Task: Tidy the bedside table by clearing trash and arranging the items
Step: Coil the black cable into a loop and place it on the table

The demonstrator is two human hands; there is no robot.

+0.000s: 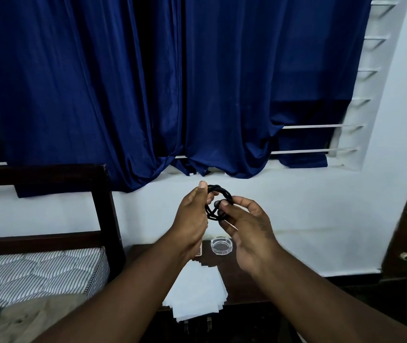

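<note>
Both hands raised above table (241, 280), clear air around. Left hand (192, 214) and right hand (248, 229) fingers pinch coiled black cable (218, 196). Papers (197, 293) overhang table's front edge; glass ashtray (221, 245) near wall.

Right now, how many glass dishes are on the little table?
1. The glass dish sits at the table's back edge by the wall, below the hands; the arms may hide others.
</note>
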